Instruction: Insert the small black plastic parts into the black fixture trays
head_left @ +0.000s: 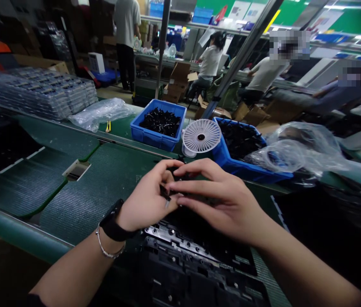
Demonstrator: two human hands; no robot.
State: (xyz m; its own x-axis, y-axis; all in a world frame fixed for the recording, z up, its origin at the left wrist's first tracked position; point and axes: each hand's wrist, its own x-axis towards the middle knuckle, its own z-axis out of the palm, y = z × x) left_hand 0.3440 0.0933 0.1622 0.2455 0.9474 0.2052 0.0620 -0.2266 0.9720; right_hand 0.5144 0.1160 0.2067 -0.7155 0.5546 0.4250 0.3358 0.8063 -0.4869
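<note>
My left hand (150, 194) is curled around small black parts (165, 192); one shows a short pale tip near the thumb. Its wrist carries a dark band and a thin bracelet. From the right, my right hand (221, 196) brings its fingertips together against the left fingers, and what they pinch is too small to make out. Below both hands lie long black plastic panels (196, 264) with ribs, holes and bright metal spots. The hands partly hide the panels' far edge.
Beyond the hands stand a blue bin of small black parts (157, 138), a white fan (201, 136) and a second blue bin (247, 166) partly covered by plastic film (304, 147). Stacked clear trays (39, 91) sit at the left. Several people work in the background.
</note>
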